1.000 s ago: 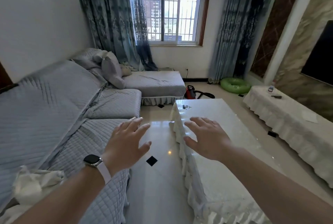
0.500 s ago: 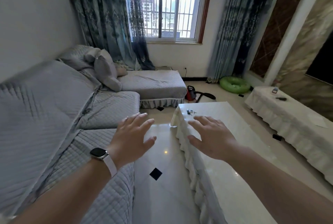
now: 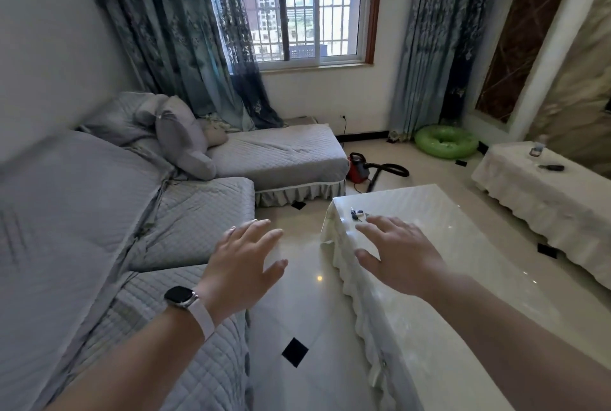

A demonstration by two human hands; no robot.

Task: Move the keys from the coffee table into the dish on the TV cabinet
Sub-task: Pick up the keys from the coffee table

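Observation:
A small bunch of keys (image 3: 358, 214) with a blue fob lies near the far left corner of the white coffee table (image 3: 456, 278). My right hand (image 3: 398, 253) hovers over the table's left side, fingers spread, its fingertips just short of the keys. Fingers apart and holding nothing, my left hand (image 3: 246, 263), with a watch on the wrist, hangs over the floor between sofa and table. The TV cabinet (image 3: 542, 199), under a white cloth, stands at the right. A small dish-like object (image 3: 536, 150) and a dark item (image 3: 551, 167) rest on its far end.
A grey quilted corner sofa (image 3: 132, 228) fills the left side. A red vacuum cleaner (image 3: 358, 169) with a black hose and a green inflatable ring (image 3: 445, 142) lie on the glossy tiled floor near the window. A strip of floor runs between table and cabinet.
The view has advanced towards the far end of the coffee table. The keys now lie just beyond my right fingertips. Both hands stay spread and hold nothing.

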